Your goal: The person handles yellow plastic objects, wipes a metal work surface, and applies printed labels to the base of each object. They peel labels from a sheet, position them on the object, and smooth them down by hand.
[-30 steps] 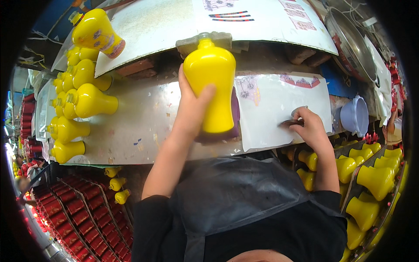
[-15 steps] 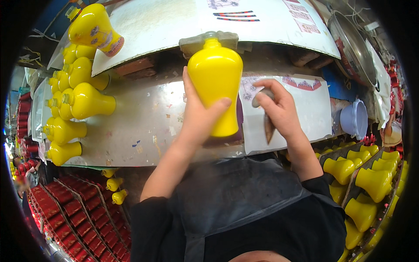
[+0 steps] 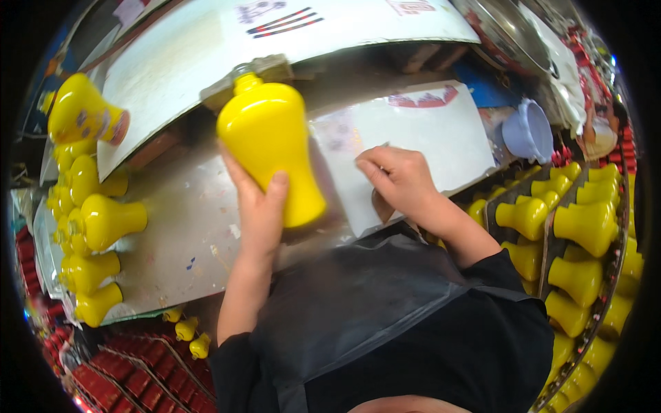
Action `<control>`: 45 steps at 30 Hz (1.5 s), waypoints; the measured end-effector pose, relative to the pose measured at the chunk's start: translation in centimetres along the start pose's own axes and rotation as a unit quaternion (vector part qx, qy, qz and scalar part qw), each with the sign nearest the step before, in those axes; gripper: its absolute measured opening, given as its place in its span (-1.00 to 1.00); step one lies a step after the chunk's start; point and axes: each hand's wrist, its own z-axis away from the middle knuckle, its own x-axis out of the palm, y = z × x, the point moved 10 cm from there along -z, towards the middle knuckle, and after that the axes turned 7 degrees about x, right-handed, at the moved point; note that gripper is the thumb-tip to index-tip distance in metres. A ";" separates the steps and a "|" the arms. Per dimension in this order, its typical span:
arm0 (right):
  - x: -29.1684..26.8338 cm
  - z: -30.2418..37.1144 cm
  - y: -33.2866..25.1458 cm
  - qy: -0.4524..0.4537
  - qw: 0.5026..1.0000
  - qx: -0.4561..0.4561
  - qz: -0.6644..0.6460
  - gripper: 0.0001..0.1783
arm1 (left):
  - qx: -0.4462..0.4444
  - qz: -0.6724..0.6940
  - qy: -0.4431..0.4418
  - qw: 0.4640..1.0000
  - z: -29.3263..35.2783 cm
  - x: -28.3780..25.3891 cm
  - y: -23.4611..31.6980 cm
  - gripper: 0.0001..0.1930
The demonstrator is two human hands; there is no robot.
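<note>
The right hand [image 3: 398,180] had shifted left above the white sheet [image 3: 434,141], bringing its clasped brown tool [image 3: 383,208] nearer the yellow bottle [image 3: 272,148] the left hand [image 3: 256,212] gripped.

a flecked metal table [image 3: 158,255] spans the middle, with a white board [image 3: 385,24] raised over its far side. pale light lies across the metal. a dark-edged rack [image 3: 549,237] fills the right, red stacks [image 3: 131,375] the lower left. blue [image 3: 475,79] shows behind the table's right end.
</note>
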 end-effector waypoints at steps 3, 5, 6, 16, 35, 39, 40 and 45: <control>-4.6 1.4 5.1 0.106 0.979 0.062 0.163 -0.83 | 0.007 0.005 -0.006 1.000 0.2 0.1 0.0 0.01; -7.1 1.6 9.6 0.133 0.959 0.148 0.200 -0.71 | 0.017 -0.004 0.001 1.000 0.3 0.0 0.0 0.01; -8.3 1.6 11.5 0.150 0.948 0.180 0.217 -0.67 | 0.025 -0.013 0.003 1.000 0.3 0.0 0.1 0.01; -10.6 -1.7 21.8 0.113 0.894 0.251 0.353 -0.60 | 0.036 0.003 0.030 0.999 0.3 -0.3 -0.2 -0.03; -11.0 -5.6 20.6 0.055 0.952 0.173 0.247 -0.81 | 0.104 -0.072 0.093 0.988 1.2 -0.5 2.5 -0.14; -11.5 -5.2 21.3 0.049 0.950 0.194 0.242 -0.86 | 0.312 -0.251 0.081 0.913 2.6 1.2 7.9 -0.28; -11.5 -5.0 21.4 0.043 0.948 0.197 0.248 -0.86 | 0.359 -0.267 0.065 0.892 3.2 2.1 9.2 -0.32; -11.3 -4.3 19.8 0.026 0.978 0.158 0.133 -0.82 | 0.381 -0.220 -0.141 0.887 3.5 8.9 11.0 -0.62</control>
